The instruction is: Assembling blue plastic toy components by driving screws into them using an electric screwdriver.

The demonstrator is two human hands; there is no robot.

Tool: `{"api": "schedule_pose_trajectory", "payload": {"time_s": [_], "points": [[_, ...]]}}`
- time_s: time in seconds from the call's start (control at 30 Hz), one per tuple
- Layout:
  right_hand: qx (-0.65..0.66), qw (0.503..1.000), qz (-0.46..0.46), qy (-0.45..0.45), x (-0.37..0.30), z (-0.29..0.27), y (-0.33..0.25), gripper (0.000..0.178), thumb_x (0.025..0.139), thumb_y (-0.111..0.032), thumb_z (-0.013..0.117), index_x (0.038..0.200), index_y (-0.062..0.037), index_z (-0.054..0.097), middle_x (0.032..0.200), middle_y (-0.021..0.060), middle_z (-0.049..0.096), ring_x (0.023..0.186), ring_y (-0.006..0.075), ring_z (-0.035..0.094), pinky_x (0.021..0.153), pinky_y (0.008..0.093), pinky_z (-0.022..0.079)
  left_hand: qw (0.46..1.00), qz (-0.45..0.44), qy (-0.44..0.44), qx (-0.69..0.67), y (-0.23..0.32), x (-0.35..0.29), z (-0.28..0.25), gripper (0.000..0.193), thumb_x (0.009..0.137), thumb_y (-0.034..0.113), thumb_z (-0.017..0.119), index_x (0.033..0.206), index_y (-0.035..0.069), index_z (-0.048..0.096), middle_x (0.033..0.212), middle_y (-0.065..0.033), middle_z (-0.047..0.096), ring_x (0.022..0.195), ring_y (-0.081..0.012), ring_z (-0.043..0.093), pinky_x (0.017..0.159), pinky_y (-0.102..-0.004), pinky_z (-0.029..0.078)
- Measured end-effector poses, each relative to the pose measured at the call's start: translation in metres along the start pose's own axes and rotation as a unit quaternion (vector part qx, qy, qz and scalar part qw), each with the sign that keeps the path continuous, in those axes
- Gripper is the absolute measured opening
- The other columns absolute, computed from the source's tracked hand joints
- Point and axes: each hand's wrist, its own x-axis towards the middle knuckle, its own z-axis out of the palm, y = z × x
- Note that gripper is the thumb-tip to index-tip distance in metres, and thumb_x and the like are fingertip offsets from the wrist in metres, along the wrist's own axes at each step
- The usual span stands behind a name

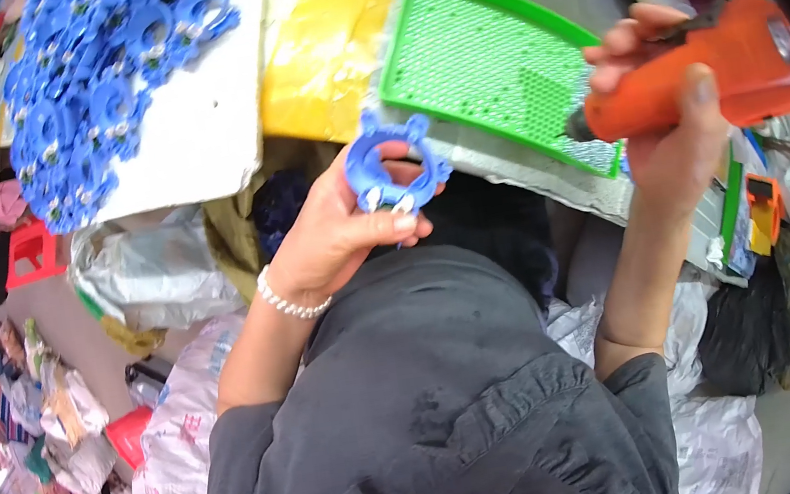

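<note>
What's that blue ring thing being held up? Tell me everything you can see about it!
The blue ring looks like shiny plastic, with a big round opening through its middle. Two rounded knobs stick up from its top like little ears, and small white bits sit along its bottom edge. It is tilted, with its opening facing up toward the camera. The left hand holds it, thumb near the white bits. In the picture, it appears just below the green tray's left corner.

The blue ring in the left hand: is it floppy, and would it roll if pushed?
The blue ring is probably stiff, its shape looking undistorted in the left hand. Its slim walls suggest light weight. Knobs jutting outward would likely hinder rolling.
</note>
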Motion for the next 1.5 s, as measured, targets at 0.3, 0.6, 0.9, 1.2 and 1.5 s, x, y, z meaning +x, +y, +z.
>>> {"api": "schedule_pose_trajectory", "payload": {"time_s": [0.3, 0.6, 0.9, 1.2, 1.5], "points": [[-0.048, 0.998, 0.026, 0.022, 0.021, 0.002, -0.01, 0.033, 0.084, -0.019, 0.051, 0.104, 0.0069, 0.052, 0.104, 0.0255, 0.06, 0.081, 0.0268, 0.065, 0.072, 0.0385, 0.052, 0.998, -0.04, -0.037, -0.011, -0.008, 0.018, 0.009, 0.047, 0.071, 0.002, 0.076, 0.11, 0.006, 0.049, 0.103, -0.0194, 0.064, 0.077, -0.0186, 0.068, 0.062, -0.0251, 0.054], [0.039, 0.998, 0.038, 0.024, 0.022, -0.013, 0.03, 0.034, 0.082, -0.023, 0.046, 0.102, 0.0044, 0.051, 0.097, 0.0246, 0.061, 0.078, 0.0296, 0.064, 0.075, 0.0383, 0.05, 0.997, -0.044, -0.043, -0.053, -0.012, 0.028, 0.018, 0.043, 0.076, 0.0, 0.066, 0.113, 0.006, 0.045, 0.112, -0.0205, 0.06, 0.082, -0.0242, 0.068, 0.063, -0.0275, 0.055], [0.012, 0.994, -0.025, 0.109, 0.013, 0.016, 0.015, 0.036, 0.081, -0.026, 0.054, 0.1, 0.0044, 0.051, 0.088, 0.0173, 0.061, 0.065, 0.0211, 0.062, 0.062, 0.0291, 0.05, 0.999, -0.029, -0.011, -0.017, -0.017, 0.031, 0.018, 0.052, 0.076, -0.002, 0.063, 0.124, 0.003, 0.043, 0.118, -0.0232, 0.057, 0.086, -0.024, 0.067, 0.066, -0.0282, 0.054], [0.02, 0.996, -0.022, 0.081, 0.008, 0.013, 0.018, 0.036, 0.087, -0.029, 0.052, 0.102, 0.0036, 0.05, 0.086, 0.0165, 0.059, 0.06, 0.0184, 0.059, 0.059, 0.0265, 0.049, 1.0, -0.004, 0.022, -0.001, -0.025, 0.036, 0.019, 0.05, 0.076, -0.006, 0.066, 0.119, 0.003, 0.042, 0.107, -0.0151, 0.059, 0.082, -0.0251, 0.068, 0.061, -0.0282, 0.055], [0.053, 0.998, -0.012, 0.033, 0.02, -0.012, 0.042, 0.051, 0.088, -0.05, 0.048, 0.098, 0.0002, 0.054, 0.09, 0.0146, 0.059, 0.065, 0.0185, 0.057, 0.064, 0.0341, 0.046, 0.999, -0.018, 0.032, 0.005, -0.027, 0.037, 0.023, 0.049, 0.076, -0.006, 0.064, 0.119, 0.003, 0.042, 0.108, -0.0144, 0.058, 0.082, -0.0252, 0.067, 0.06, -0.0285, 0.055]]}}
